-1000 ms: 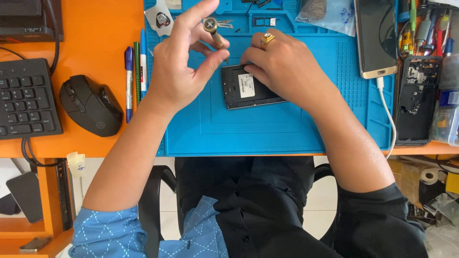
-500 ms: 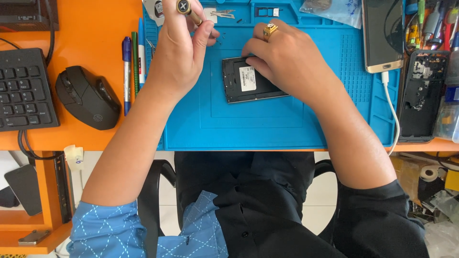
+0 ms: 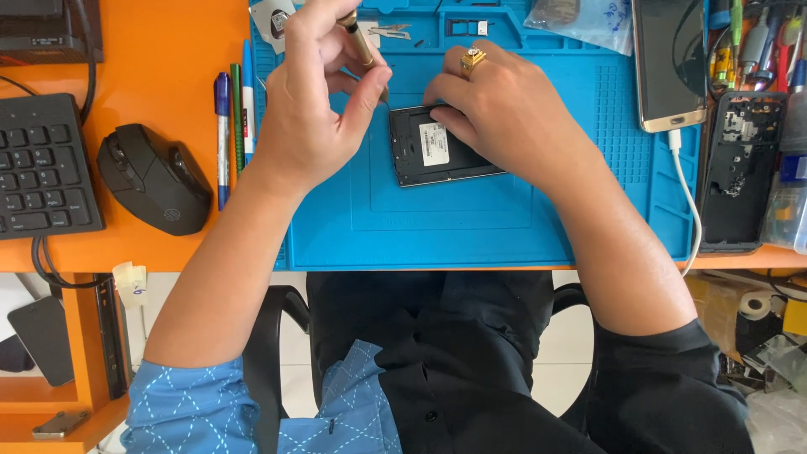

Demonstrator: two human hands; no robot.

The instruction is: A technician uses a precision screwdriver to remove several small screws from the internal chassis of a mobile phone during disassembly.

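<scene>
My left hand [image 3: 315, 101] pinches a small screwdriver [image 3: 360, 44] with a gold-coloured handle, its tip slanting down toward the top left corner of an opened black phone [image 3: 433, 151]. The phone lies back-up on the blue work mat [image 3: 471, 227] with a white label on its inner panel. My right hand [image 3: 504, 118], with a gold ring on one finger, rests on the phone's right half and holds it down, fingers curled over its upper edge. The screwdriver's tip is hidden behind my left thumb.
Several pens [image 3: 231, 109] lie along the mat's left edge, then a black mouse [image 3: 155, 176] and a keyboard [image 3: 42, 168] on the orange desk [image 3: 160, 50]. At the right are a phone on a white cable [image 3: 670, 63], a black phone frame [image 3: 740, 172] and tools. Tweezers [image 3: 391, 32] lie at the mat's top.
My left hand has tilted the screwdriver from nearly end-on to slanting down at the phone's corner. My right hand stays on the phone. The view has shifted slightly.
</scene>
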